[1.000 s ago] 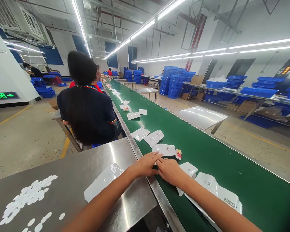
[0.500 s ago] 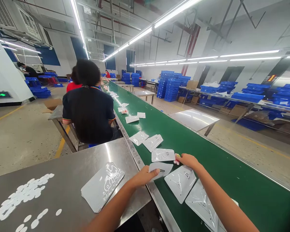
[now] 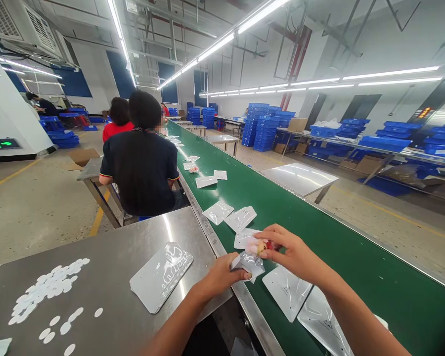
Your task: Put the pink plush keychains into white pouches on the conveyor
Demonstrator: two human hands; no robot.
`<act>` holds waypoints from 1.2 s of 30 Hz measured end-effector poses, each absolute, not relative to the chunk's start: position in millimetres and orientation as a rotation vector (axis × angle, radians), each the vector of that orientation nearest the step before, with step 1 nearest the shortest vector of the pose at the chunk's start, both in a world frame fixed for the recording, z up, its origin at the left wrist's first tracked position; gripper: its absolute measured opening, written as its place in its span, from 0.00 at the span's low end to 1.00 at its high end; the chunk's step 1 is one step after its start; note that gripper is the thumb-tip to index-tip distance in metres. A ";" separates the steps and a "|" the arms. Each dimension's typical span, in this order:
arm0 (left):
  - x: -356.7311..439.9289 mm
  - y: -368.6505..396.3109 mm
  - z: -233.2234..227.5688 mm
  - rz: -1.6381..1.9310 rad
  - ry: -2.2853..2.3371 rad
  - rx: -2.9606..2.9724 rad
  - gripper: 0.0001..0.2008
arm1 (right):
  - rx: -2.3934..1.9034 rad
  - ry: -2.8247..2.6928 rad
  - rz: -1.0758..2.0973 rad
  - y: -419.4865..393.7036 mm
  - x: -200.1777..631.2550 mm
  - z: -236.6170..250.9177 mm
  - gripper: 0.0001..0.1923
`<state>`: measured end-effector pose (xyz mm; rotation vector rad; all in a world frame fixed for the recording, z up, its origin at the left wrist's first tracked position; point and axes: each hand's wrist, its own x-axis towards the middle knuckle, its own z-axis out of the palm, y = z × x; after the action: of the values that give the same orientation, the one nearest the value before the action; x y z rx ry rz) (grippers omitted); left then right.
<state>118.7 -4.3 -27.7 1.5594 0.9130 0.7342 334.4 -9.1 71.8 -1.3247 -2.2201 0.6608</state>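
My left hand [image 3: 228, 273] is closed on a silvery-white pouch [image 3: 252, 265], its mouth bulging apart, over the near edge of the green conveyor belt [image 3: 292, 217]. Just above that pouch, my right hand [image 3: 287, 247] pinches a small pink, yellow and red figure [image 3: 261, 245]; its exact kind is too blurred to tell. Beneath my right forearm lie flat white pouches [image 3: 287, 291] on the belt. Further up the belt are more pouches [image 3: 241, 219]. A neat stack of the same pouches [image 3: 162, 277] rests on the metal table to the left.
Round white discs [image 3: 46, 287] are spread over the metal table [image 3: 111, 262]. A person in a dark shirt [image 3: 139, 168] sits ahead, left of the belt, with another in red [image 3: 118, 118] beyond. Stacked blue crates [image 3: 267, 131] and a steel table [image 3: 300, 178] stand right of the belt.
The pouch in my left hand has gone from flat to bulging at its mouth. My right hand has lifted the small figure from beside the pouches to just above that mouth.
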 end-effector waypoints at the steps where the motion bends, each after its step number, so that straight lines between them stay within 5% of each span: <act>1: 118.8 -5.8 -26.2 0.728 0.942 1.595 0.12 | -1.320 -2.274 0.628 -16.4 329.0 77.0 0.16; 7: 121.6 -18.4 -21.8 0.660 0.890 1.547 0.12 | -1.322 -2.614 0.375 -31.7 312.8 80.1 0.06; 14: 127.1 -29.5 -10.9 0.785 0.674 1.294 0.14 | -1.148 -2.541 0.416 -40.8 304.7 73.2 0.17; 21: 147.2 -30.5 -11.4 0.682 0.742 1.528 0.03 | -1.317 -2.679 0.394 -64.1 321.0 53.2 0.13; 28: 160.4 -5.8 -1.4 0.628 0.620 1.708 0.19 | -1.449 -2.379 0.627 -67.4 356.5 44.9 0.15; 33: 129.9 73.7 -26.9 0.557 1.182 2.128 0.26 | -1.692 -1.943 0.743 -64.2 405.5 25.7 0.17; 36: 112.1 104.9 -58.8 0.410 1.227 2.249 0.44 | -1.845 -1.736 0.588 -55.1 435.4 9.9 0.19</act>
<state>112.1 104.9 -58.8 2.2494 1.2275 0.4103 435.4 -55.1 9.9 -1.8446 -1.7361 0.5882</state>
